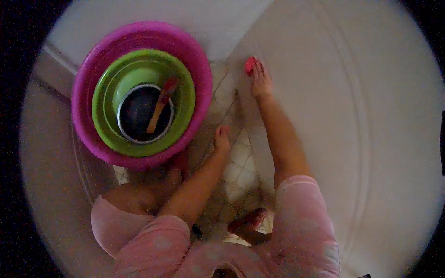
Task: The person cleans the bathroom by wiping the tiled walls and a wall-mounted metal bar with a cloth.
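Note:
My right hand point(262, 84) reaches forward and presses a small bright red sponge-like piece point(250, 66) against the pale wall panel point(315, 102) on the right. Its fingers lie over the piece, which shows at their left side; its exact kind is too blurred to tell. Lower and to the left, my left hand point(222, 138) hangs above the tiled floor with its fingers curled in. Nothing shows sticking out of it. It is close to the right side of a large magenta basin point(204, 88) but apart from it.
Inside the magenta basin is a green basin point(104, 116), holding a dark round pot point(134, 111) with a light rim. A wooden-handled brush point(160, 104) with a reddish head lies across the pot. Pale walls enclose the tiled floor point(238, 173). A red shoe point(248, 220) shows below.

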`<state>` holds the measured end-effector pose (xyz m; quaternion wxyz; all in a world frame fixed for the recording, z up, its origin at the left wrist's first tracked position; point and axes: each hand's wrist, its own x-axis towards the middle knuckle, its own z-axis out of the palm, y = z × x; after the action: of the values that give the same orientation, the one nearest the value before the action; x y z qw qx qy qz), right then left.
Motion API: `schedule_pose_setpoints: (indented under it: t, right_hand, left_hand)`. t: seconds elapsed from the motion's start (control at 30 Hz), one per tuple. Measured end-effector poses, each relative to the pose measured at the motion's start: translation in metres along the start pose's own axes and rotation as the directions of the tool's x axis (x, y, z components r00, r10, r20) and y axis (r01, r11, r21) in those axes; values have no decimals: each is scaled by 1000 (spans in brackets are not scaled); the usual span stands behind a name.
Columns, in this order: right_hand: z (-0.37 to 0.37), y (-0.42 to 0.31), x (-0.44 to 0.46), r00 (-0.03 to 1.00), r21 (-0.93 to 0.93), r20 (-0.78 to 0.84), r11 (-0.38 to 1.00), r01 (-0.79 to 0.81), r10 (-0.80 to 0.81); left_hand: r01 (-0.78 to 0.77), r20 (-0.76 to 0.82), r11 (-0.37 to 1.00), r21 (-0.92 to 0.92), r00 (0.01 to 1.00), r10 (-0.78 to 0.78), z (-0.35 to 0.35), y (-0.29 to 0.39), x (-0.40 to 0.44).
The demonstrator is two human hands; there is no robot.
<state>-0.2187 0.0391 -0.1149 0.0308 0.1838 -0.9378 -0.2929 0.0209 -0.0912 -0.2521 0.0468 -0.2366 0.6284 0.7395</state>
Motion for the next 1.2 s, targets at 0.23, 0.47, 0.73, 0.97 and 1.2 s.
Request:
schedule_pose_setpoints:
  t: [0.23, 0.47, 0.73, 0.97, 1.2]
  right_hand:
    - [-33, 1, -50, 958, 360, 287, 926, -110, 2]
    - [34, -51, -149, 912, 243, 394, 970, 16, -113]
    - [-14, -84, -314, 979, 805, 202, 566, -179, 22]
    - [-54, -80, -371, 898, 779, 440, 496, -384, 4]
    - [-108, -32, -246, 678, 678, 734, -5, -735, -43]
  left_hand:
    - [209, 18, 976, -56, 978, -208, -1, 89, -18]
    - [171, 124, 973, -156, 981, -152, -1, 105, -29]
    - [149, 203, 955, -256, 974, -97, -4, 67, -42]
    - [194, 295, 922, -336, 951, -92, 4, 58, -66]
    - [181, 227, 923, -339, 968, -106, 1, 74, -72]
